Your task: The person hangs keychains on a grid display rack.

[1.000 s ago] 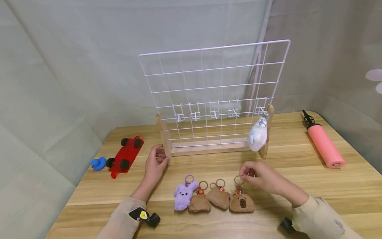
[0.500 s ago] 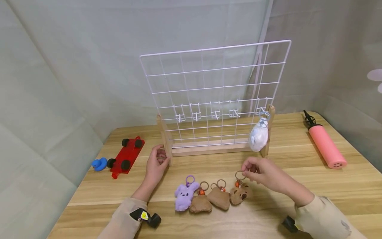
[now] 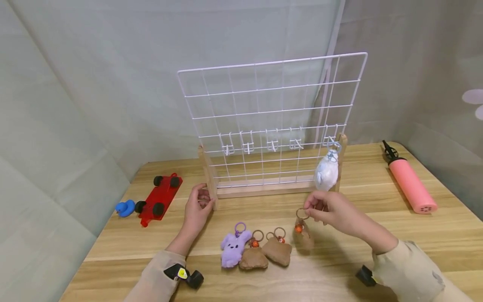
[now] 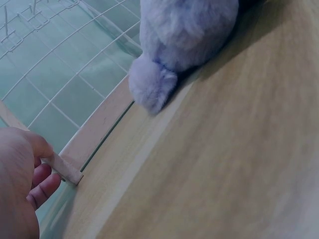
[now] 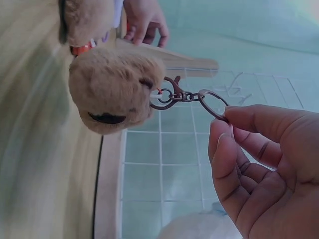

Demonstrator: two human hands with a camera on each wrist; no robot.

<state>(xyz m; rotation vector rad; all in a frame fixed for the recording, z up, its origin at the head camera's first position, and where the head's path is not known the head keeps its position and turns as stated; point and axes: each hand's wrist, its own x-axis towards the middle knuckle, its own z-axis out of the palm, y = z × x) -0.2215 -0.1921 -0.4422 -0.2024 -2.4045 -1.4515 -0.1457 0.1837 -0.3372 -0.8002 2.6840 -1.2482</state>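
Observation:
My right hand [image 3: 337, 212] pinches the metal ring of a brown plush bear keychain [image 3: 303, 238] between thumb and fingertips. The bear [image 5: 114, 87] dangles from its clasp, with an orange bead near the top. At the left end of a white wire grid rack [image 3: 271, 62], my left hand [image 3: 197, 208] holds the wooden foot [image 4: 67, 171] between thumb and curled fingers. On the table in front lie a purple plush keychain [image 3: 232, 251] and two brown plush keychains [image 3: 253, 259], their rings pointing toward the rack. A white-and-blue plush keychain [image 3: 326, 173] hangs from the rightmost hook.
Several white wire hooks [image 3: 272, 145] line the grid, left of the hanging plush. A red toy car [image 3: 162, 197] and a blue toy duck [image 3: 124, 207] are at the left. A pink hand pump [image 3: 413, 186] lies on the right. Grey curtains [image 3: 113, 84] surround the wooden table.
My right hand has raised the brown bear keychain off the table and moved it toward the rack; the bear has turned side-on. The left hand stays on the rack's foot.

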